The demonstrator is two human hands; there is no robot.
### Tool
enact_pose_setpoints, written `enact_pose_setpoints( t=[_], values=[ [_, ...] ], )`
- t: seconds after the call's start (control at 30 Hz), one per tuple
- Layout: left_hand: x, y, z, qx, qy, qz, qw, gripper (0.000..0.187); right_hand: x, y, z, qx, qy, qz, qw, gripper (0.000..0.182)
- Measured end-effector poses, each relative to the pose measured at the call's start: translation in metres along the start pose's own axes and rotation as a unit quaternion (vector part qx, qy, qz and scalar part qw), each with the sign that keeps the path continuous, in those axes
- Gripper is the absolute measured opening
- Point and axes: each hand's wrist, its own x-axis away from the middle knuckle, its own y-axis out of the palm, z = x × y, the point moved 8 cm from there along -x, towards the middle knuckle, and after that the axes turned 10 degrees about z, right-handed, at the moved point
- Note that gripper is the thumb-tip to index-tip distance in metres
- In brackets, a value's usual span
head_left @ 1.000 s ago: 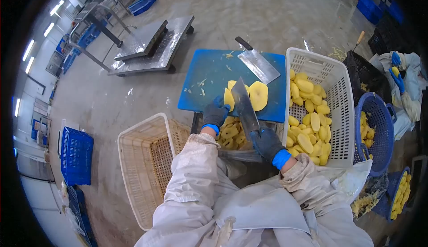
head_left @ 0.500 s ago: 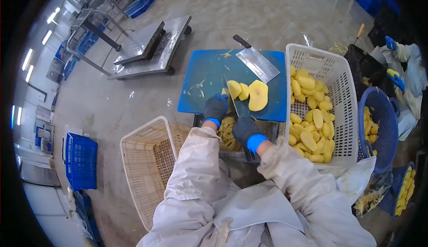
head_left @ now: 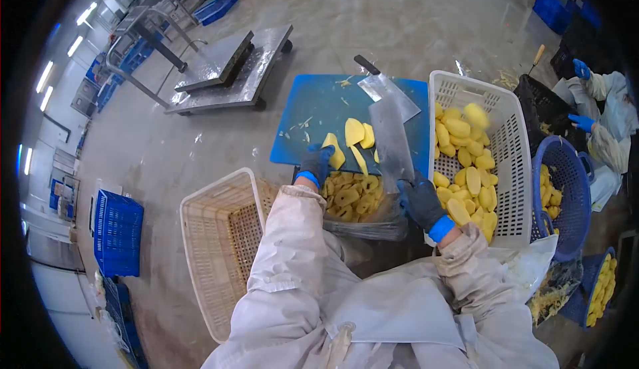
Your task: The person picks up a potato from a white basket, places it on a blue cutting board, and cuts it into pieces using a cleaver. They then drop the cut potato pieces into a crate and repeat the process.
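Observation:
My left hand [head_left: 315, 163], in a dark glove with a blue cuff, is closed on a peeled potato piece [head_left: 333, 151] at the near edge of the blue cutting board [head_left: 299, 106]. My right hand [head_left: 423, 200] grips a cleaver [head_left: 391, 136], its broad blade raised over the board's right side. Between the hands lie cut potato pieces [head_left: 355, 131], one partly behind the blade. A second cleaver [head_left: 367, 65] rests at the far edge of the board, its blade partly covered by the first. Below the board, a plastic-lined container [head_left: 373, 230] holds many potato slices [head_left: 347, 199].
A white crate [head_left: 516, 169] of peeled potatoes stands right of the board; one potato [head_left: 476, 115] is blurred. Beyond it are a purple basket [head_left: 571, 216] and another person's gloved hand [head_left: 582, 122]. A cream crate [head_left: 200, 236] stands left, a metal platform cart [head_left: 266, 49] farther off.
My right hand has moved right and lifted the cleaver away from the potato. The pieces have separated and shifted; the large one has left its place. The other person's hand no longer shows a potato.

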Motion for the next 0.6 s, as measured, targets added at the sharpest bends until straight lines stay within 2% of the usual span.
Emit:
enact_pose_setpoints(
  t=[0.03,0.07,0.1,0.13,0.17,0.23,0.27,0.33,0.4,0.47,0.5,0.6],
  values=[
    [0.014,-0.001,-0.001,0.065,-0.14,0.04,0.987,0.034,0.005,-0.008,0.004,-0.051,0.117,-0.027,0.991,0.028],
    [0.016,-0.005,-0.002,0.065,-0.143,0.041,0.987,0.034,0.015,-0.012,0.012,-0.102,0.234,-0.055,0.965,0.024],
    [0.018,-0.006,-0.003,0.11,-0.159,0.001,0.981,0.035,0.015,-0.023,0.009,-0.069,0.18,-0.045,0.98,0.024],
    [0.021,-0.006,-0.003,0.154,-0.173,-0.037,0.972,0.035,0.021,-0.03,0.016,-0.071,0.183,-0.047,0.979,0.024],
    [0.021,-0.011,-0.005,0.152,-0.174,-0.034,0.972,0.035,0.028,-0.035,0.028,-0.087,0.224,-0.049,0.969,0.023],
    [0.028,-0.011,-0.006,0.272,-0.197,-0.069,0.939,0.037,0.037,-0.042,0.029,-0.115,0.288,-0.05,0.949,0.02],
    [0.027,-0.014,-0.007,0.271,-0.2,-0.066,0.939,0.037,0.039,-0.045,0.028,-0.116,0.291,-0.053,0.948,0.02],
    [0.034,-0.015,-0.004,0.303,-0.218,-0.088,0.923,0.038,0.05,-0.053,0.037,-0.144,0.359,-0.034,0.922,0.018],
    [0.044,-0.022,0.004,0.309,-0.229,-0.063,0.921,0.04,0.055,-0.059,0.03,-0.181,0.381,-0.014,0.907,0.017],
    [0.058,-0.013,0.023,0.375,-0.208,-0.127,0.894,0.041,0.056,-0.065,0.027,-0.21,0.39,-0.004,0.896,0.017],
    [0.055,-0.014,0.013,0.375,-0.218,-0.16,0.887,0.042,0.056,-0.068,0.028,-0.21,0.391,-0.004,0.896,0.017],
    [0.074,-0.011,0.034,0.302,-0.203,-0.196,0.911,0.041,0.062,-0.077,0.032,-0.185,0.394,-0.016,0.9,0.018]
  ],
)
